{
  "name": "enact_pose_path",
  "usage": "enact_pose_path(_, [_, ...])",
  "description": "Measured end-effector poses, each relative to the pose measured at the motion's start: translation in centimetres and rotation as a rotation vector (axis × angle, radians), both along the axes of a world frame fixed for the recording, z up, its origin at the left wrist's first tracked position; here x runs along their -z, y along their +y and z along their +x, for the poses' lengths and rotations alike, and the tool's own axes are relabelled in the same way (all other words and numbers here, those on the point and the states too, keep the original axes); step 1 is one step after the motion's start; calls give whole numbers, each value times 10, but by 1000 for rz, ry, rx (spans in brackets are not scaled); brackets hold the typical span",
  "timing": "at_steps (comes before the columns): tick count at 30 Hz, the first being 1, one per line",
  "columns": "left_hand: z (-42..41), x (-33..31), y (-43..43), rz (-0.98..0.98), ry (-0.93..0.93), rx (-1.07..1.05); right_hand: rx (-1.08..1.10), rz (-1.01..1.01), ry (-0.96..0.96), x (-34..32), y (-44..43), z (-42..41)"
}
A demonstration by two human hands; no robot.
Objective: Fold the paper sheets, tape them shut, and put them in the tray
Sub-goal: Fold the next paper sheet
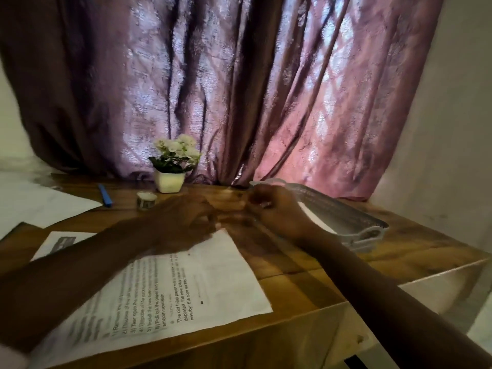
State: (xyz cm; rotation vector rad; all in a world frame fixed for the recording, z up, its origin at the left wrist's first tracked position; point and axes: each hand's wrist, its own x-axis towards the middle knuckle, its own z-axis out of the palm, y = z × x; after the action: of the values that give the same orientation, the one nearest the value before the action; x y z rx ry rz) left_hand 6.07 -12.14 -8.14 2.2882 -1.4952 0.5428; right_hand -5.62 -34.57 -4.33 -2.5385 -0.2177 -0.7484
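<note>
Head view, the only one. A printed sheet [186, 283] lies flat and unfolded on the counter [306, 286], directly under the person's left forearm, its long axis running from the near-left edge up toward the far right, text lines running along that axis. The left hand [186, 217] rests at the sheet's far corner, fingers [205, 218] curled in and touching or just above the paper; blur and shadow hide whether they pinch the corner, so cannot tell. The right hand [277, 209] is off the sheet, just beside that same far corner and near the tray [354, 222], fingers curled loosely; something pale shows at the fingertips, possibly a bit of tape, but too blurred to say whether anything is held. The tray sits at the right of the counter, long axis angled from far-left to near-right, with white paper inside. A tape roll [146, 200] stands beyond the left hand, nearer to it than to the right; a blue pen [105, 195] lies just left of the roll, a flower pot [169, 179] behind it. More loose sheets [40, 203] lie at far left. Judgement: folding of this sheet not yet begun; the left hand is the nearer one, already at the corner, and a fold would likely bring the far end toward the person along the long axis. The forearm lying across the sheet would need lifting first.
</note>
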Motion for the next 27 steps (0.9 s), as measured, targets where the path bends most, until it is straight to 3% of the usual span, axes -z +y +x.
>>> enact_pose_path(2, [10,-14,13,-69,-2,-70,-183,1,149,17,32,4])
enact_pose_path(5, [22,-29,38,-149,-46,-269,-234,-195,362,36,67,16])
enact_pose_path(9, [22,-43,60,-143,-56,-353,-312,-354,360,39,85,39])
enact_pose_path(12, [28,-45,67,-92,-79,-427,-137,-524,246,17,81,58])
enact_pose_path(15, [38,-40,70,55,48,-516,103,-763,195,13,70,80])
enact_pose_path(19, [42,-34,80,226,125,-629,141,-573,211,35,53,102])
enact_pose_path(23, [48,-28,93,177,216,-741,89,-490,254,47,49,110])
enact_pose_path(27, [59,-21,99,139,348,-704,139,-427,292,44,48,110])
